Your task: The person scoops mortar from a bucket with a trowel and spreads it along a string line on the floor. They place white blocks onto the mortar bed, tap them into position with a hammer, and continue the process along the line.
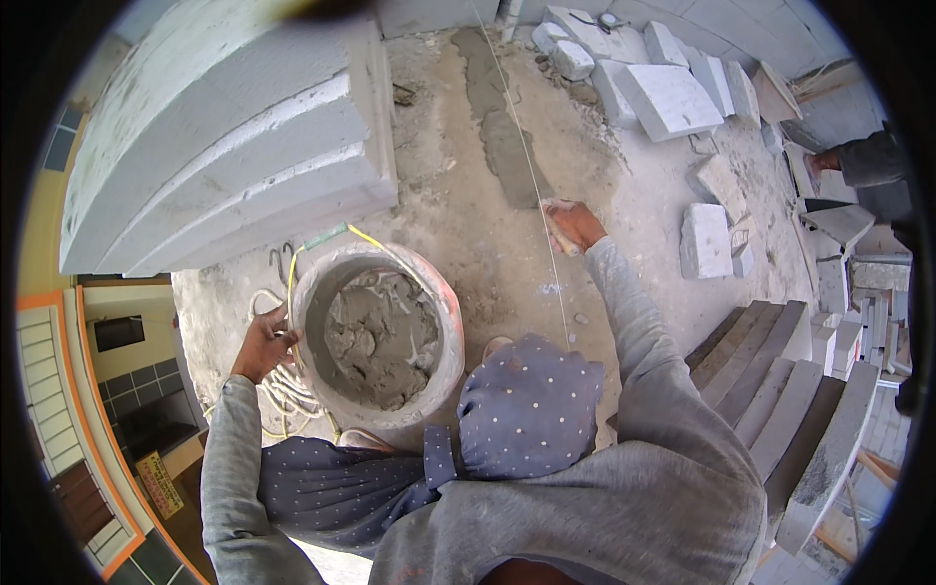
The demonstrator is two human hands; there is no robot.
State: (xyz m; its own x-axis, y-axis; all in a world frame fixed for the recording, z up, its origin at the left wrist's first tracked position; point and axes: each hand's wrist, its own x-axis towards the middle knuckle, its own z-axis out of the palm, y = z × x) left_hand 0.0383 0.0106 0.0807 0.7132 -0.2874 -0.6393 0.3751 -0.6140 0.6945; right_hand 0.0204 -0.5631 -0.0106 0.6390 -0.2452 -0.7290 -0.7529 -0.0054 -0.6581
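A round bucket (446,322) with a yellow rope handle stands before me on the left, partly filled with wet grey mortar (385,331). My left hand (263,343) grips its left rim, with thumb and fingers closed at the edge. Out ahead, my right hand (577,226) is closed around the pale handle of a trowel (565,242); its blade is hard to make out against the mortar. The hand is at the near end of a wet mortar strip (514,161) on the floor. A taut string (526,146) runs along the strip and passes beside that hand.
Large pale blocks (234,146) are stacked at the far left. Loose blocks (673,97) lie at the far right, and more blocks (770,361) stand near my right elbow. Rope (288,395) lies coiled beside the bucket. Another person's dark-clothed limb (868,161) shows at the right edge.
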